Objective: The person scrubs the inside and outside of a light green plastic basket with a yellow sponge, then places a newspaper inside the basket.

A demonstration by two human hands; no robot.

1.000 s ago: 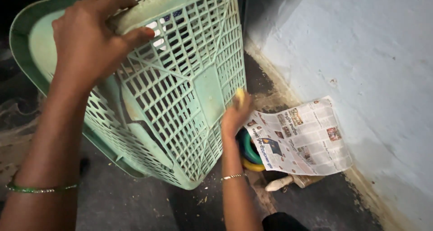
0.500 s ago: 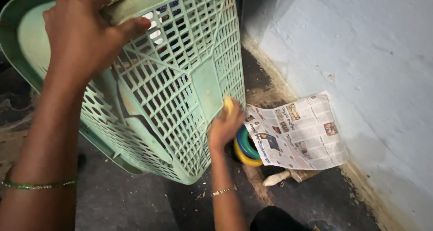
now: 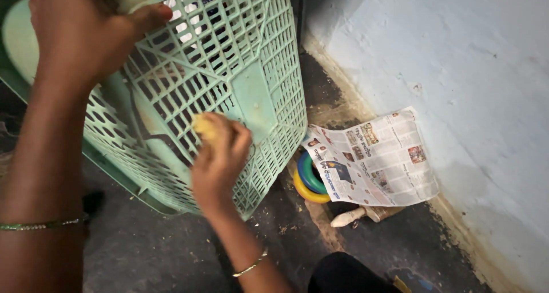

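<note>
Your left hand (image 3: 86,32) grips the upper edge of the pale green lattice basket (image 3: 240,70), thumb hooked over the rim, and holds it tilted on its side so its flat bottom faces you. Your right hand (image 3: 220,155) is closed around a small yellow sponge (image 3: 207,127) and presses it against the lattice just left of the solid centre panel.

The basket's lower corner rests on the dark floor (image 3: 143,253), close beside your right wrist. Its right edge stands near the wall (image 3: 446,70), with only a narrow strip of floor between them.

In that strip, just past the basket's lower right edge, lie stacked rings (image 3: 309,181) in green, blue and yellow, partly covered by an open newspaper (image 3: 377,155) that leans against the foot of the wall. A short pale stick (image 3: 349,217) lies under the paper's lower edge.

Open floor runs below the basket and towards you, speckled with crumbs.
</note>
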